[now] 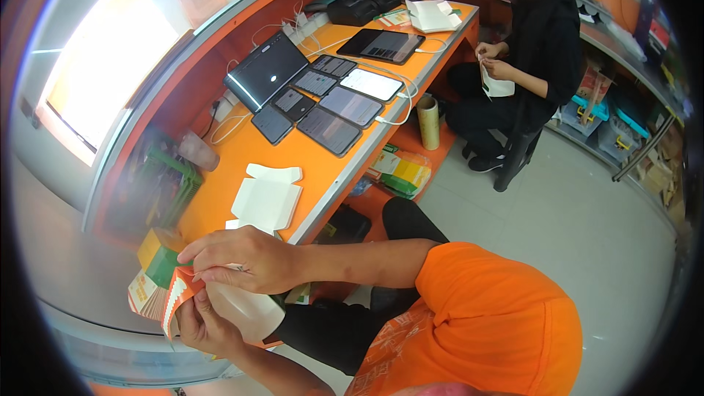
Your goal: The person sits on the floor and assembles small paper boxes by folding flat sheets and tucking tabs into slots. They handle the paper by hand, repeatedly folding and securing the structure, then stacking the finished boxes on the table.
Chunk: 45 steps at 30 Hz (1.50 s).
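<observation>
At the lower left, my left hand (pixel 209 323) grips a folding carton (pixel 178 295) from below, with an orange and white printed outer side. My right hand (pixel 246 258) pinches the same carton near its top edge, fingertips close together. A pale, unprinted panel (pixel 246 311) spreads behind my hands and seems to belong to this carton; my fingers hide how it joins. Just beyond the hands are a fanned stack of printed flat cartons (pixel 145 295) and a yellow and green box (pixel 159 255). A white unfolded carton blank (pixel 268 199) lies on the orange desk (pixel 220 198).
Several phones (pixel 330 125) with cables lie beside a dark laptop-like screen (pixel 268 70) and a tablet (pixel 381 45). A co-worker (pixel 543 51) sits on a dark chair, holding a white carton (pixel 499 86). A wrap roll (pixel 427 123) stands under the desk. Bins (pixel 587 114) line the right shelf.
</observation>
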### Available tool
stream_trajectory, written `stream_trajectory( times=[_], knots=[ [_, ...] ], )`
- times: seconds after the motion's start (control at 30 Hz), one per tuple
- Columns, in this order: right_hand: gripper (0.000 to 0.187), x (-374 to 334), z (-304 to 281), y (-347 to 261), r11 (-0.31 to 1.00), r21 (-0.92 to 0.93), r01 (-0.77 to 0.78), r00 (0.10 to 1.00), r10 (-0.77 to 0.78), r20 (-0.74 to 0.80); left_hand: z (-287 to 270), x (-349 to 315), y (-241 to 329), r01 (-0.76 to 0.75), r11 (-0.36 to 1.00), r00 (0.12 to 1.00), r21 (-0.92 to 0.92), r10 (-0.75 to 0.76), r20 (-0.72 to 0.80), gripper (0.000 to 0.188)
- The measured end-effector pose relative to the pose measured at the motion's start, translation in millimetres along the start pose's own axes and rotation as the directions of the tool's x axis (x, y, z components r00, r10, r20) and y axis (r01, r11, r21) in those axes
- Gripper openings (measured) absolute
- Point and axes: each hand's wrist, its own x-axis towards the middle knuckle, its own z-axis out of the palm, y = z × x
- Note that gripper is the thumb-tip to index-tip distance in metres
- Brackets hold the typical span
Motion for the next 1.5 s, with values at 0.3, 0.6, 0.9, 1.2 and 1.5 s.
stream_trajectory(
  times=[0.3, 0.6, 0.9, 1.2, 1.5],
  knots=[
    [0.009, 8.4, -4.7, -9.0, 0.996, -0.035, 0.083, 0.996, -0.082, 0.033, 11.1, 4.4, 11.9, -0.030, 0.996, 0.993, -0.087, 0.020, -0.117, 0.024],
    [0.013, 3.5, -3.9, -11.6, 0.993, -0.105, 0.050, 0.998, -0.047, 0.031, 19.6, 5.0, 17.8, -0.024, 0.998, 0.989, -0.051, 0.016, -0.150, 0.026],
    [0.019, -3.6, 7.2, -10.7, 0.984, 0.044, -0.173, 0.983, 0.175, -0.047, 27.8, 14.1, 30.8, -0.035, 0.997, 0.997, -0.073, 0.030, -0.070, 0.024],
    [0.015, 58.5, -37.9, 14.5, 0.931, -0.346, 0.118, 0.985, -0.154, -0.078, -19.4, 6.2, 89.6, 0.093, 0.959, 0.645, -0.268, 0.147, 0.750, 0.043],
    [0.017, 72.9, -37.3, 47.1, 0.916, -0.391, 0.094, 0.793, 0.168, 0.586, 7.2, 37.1, 47.6, -0.426, 0.904, 0.749, 0.049, 0.322, 0.579, 0.029]
  ],
)
